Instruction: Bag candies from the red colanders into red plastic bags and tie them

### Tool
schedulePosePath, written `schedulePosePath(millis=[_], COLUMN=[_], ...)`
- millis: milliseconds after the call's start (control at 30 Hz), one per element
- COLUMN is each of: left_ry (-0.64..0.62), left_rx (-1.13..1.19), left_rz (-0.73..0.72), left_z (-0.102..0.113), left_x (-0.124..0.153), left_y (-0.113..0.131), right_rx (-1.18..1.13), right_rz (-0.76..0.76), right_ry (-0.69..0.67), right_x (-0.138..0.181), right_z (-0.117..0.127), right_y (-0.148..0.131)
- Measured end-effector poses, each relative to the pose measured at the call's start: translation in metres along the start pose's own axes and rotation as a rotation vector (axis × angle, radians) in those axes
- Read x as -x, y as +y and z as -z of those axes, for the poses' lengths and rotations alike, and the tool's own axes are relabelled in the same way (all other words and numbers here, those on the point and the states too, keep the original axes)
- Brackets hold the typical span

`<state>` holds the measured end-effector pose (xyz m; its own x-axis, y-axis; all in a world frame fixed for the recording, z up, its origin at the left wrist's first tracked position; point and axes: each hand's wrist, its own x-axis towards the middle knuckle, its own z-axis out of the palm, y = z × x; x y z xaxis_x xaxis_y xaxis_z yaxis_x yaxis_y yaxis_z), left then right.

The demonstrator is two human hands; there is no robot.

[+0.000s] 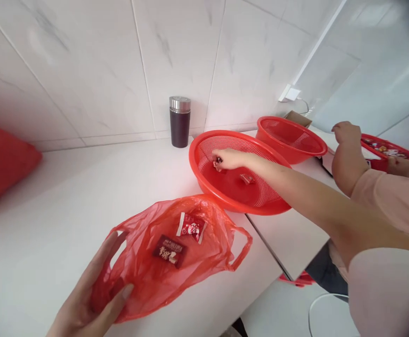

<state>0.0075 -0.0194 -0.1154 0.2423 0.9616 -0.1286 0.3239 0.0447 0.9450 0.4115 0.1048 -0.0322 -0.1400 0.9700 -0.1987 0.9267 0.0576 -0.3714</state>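
Observation:
My left hand (92, 292) lies at the bottom left and pinches the edge of a red plastic bag (148, 276) spread on the white counter. Two wrapped candies lie inside it, a red-and-white one (190, 227) and a dark red one (169, 250). My right hand (229, 159) reaches into a round red mesh basket (204, 180), with its fingers closed on a small red candy (218, 163). A second wrapped candy (247, 178) lies on the basket's floor, just right of that hand.
A dark flask with a steel lid (179, 121) stands by the tiled wall. A second red basket (290, 138) sits behind the first. Another person's hands (346, 133) work at a red tray (401, 157) on the far right. A red cushion (0, 161) lies at left.

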Motion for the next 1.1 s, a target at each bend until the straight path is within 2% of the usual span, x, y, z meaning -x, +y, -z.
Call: schedulePosePath(millis=[100,200,233,333,400,533,667,733,800,867,967,1033,1100], left_ry=[-0.050,-0.035,-0.013,0.024,0.026,0.021,0.017,0.016,0.014,0.013,0.002,-0.001,0.005], left_rx=[0.011,0.032,0.048,0.093,0.107,0.112,0.118,0.127,0.134,0.133,0.133,0.124,0.116], left_rz=[-0.024,-0.015,-0.003,0.017,0.019,0.002,-0.013,-0.014,-0.015,-0.020,-0.018,-0.016,-0.016], left_z=[0.001,-0.001,-0.003,-0.006,-0.006,-0.002,-0.001,-0.001,0.000,0.000,0.000,0.000,-0.002], left_x=[0.001,0.004,0.005,0.008,0.009,0.010,0.013,0.013,0.013,0.013,0.014,0.015,0.015], left_y=[-0.004,0.001,0.005,0.015,0.018,0.018,0.018,0.019,0.019,0.018,0.018,0.018,0.019], right_rx=[-0.119,-0.257,-0.279,-0.290,-0.274,-0.296,-0.319,-0.291,-0.263,-0.221,-0.056,0.084,0.168], right_rz=[0.039,0.095,0.125,0.250,0.307,0.391,0.400,0.367,0.318,0.243,0.070,-0.111,-0.282], right_ry=[0.080,0.217,0.219,0.085,-0.017,-0.063,-0.119,-0.078,0.022,0.136,0.202,0.071,-0.137], right_x=[0.012,0.032,0.040,0.061,0.067,0.069,0.076,0.081,0.084,0.084,0.079,0.075,0.072], right_z=[0.018,0.023,0.020,-0.003,-0.023,-0.047,-0.051,-0.047,-0.039,-0.026,-0.009,-0.005,-0.010], right_y=[-0.024,-0.070,-0.088,-0.134,-0.152,-0.159,-0.158,-0.158,-0.153,-0.136,-0.083,-0.034,0.012])
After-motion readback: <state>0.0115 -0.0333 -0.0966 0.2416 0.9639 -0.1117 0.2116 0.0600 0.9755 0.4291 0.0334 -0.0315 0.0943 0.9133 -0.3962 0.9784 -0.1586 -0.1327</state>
